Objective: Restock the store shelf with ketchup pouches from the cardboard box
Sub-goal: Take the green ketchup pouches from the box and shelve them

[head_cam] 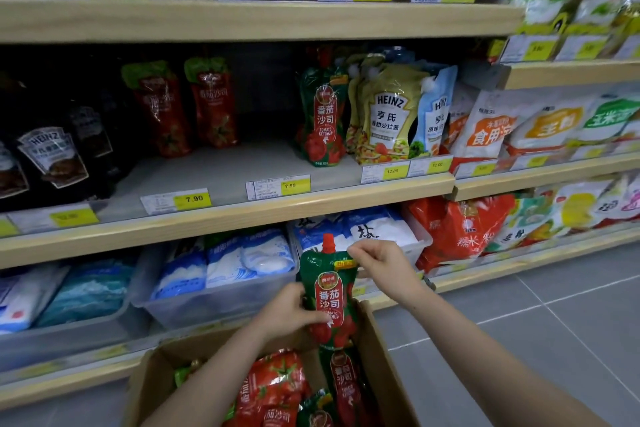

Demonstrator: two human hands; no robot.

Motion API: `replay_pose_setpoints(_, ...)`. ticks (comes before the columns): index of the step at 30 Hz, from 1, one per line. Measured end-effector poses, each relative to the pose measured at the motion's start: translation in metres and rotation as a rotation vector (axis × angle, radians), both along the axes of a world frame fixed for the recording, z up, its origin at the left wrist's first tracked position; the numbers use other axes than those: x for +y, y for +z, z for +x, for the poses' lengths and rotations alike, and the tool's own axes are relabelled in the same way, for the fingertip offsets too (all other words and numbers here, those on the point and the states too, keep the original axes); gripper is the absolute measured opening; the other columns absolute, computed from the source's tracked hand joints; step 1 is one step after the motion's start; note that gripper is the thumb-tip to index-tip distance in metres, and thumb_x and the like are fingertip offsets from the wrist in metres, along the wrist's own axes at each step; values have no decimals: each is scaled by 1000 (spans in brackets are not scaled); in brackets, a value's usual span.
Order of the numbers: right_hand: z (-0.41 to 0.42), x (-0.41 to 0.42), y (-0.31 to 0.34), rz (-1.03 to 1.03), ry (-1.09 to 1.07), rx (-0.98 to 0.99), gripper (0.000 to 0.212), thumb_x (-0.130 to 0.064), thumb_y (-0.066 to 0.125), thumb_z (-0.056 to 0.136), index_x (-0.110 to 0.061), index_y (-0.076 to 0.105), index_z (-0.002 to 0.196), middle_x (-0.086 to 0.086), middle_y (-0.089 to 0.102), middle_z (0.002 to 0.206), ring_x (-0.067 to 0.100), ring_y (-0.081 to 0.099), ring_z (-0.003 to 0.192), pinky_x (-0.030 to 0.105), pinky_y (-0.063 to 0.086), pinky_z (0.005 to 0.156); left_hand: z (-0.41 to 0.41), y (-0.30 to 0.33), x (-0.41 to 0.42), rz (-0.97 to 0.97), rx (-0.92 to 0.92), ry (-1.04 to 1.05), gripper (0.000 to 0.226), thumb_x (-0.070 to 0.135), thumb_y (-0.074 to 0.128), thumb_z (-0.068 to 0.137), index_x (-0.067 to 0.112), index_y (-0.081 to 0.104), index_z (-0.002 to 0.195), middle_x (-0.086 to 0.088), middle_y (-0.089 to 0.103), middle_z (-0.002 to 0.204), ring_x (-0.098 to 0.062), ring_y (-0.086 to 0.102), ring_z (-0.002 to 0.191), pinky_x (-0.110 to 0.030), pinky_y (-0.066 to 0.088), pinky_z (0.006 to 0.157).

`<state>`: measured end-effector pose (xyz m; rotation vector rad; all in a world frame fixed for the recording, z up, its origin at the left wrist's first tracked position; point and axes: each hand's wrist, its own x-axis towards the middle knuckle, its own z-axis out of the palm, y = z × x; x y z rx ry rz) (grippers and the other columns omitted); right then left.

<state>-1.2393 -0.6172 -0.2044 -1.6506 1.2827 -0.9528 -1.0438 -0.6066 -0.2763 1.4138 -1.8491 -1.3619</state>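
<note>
A green ketchup pouch (329,291) with a red cap is held upright above the open cardboard box (384,360). My left hand (287,312) grips its lower left side. My right hand (381,262) pinches its top right corner. More red and green ketchup pouches (277,388) lie in the box. On the middle shelf (221,177) one matching green pouch (322,118) stands at the right, and two red pouches (187,104) stand further back at the left, with bare shelf board between them.
Dark Heinz pouches (48,156) fill the shelf's left end, yellow Heinz salad dressing pouches (388,114) its right. Price tags (277,185) line the wooden shelf edge. Plastic bins of salt bags (221,267) sit on the shelf below. Grey floor tiles (540,319) lie to the right.
</note>
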Motion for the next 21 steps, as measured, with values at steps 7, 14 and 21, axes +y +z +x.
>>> replay_pose_setpoints(7,10,-4,28,-3,2,-53,15,-15,74,74,-27,66,71,-6,70,77,6,67,69,17,53,59,-10,39,-7,-133,-127,-32,38,31,80,68,20,65,102,4,69,107,-6,64,94,-28,54,85)
replay_pose_setpoints(14,11,-10,58,-193,-73,54,23,-20,76,71,-37,63,62,-11,69,74,9,67,74,26,55,65,-13,62,-14,-123,-23,-5,41,35,81,66,24,65,102,4,70,106,-7,65,94,-31,55,85)
replay_pose_setpoints(21,-7,-10,58,74,-20,-307,15,-10,62,85,0,71,91,0,73,75,7,70,70,17,54,58,-13,71,-22,-120,27,3,26,24,80,70,30,66,91,6,70,100,-6,65,93,-34,54,87)
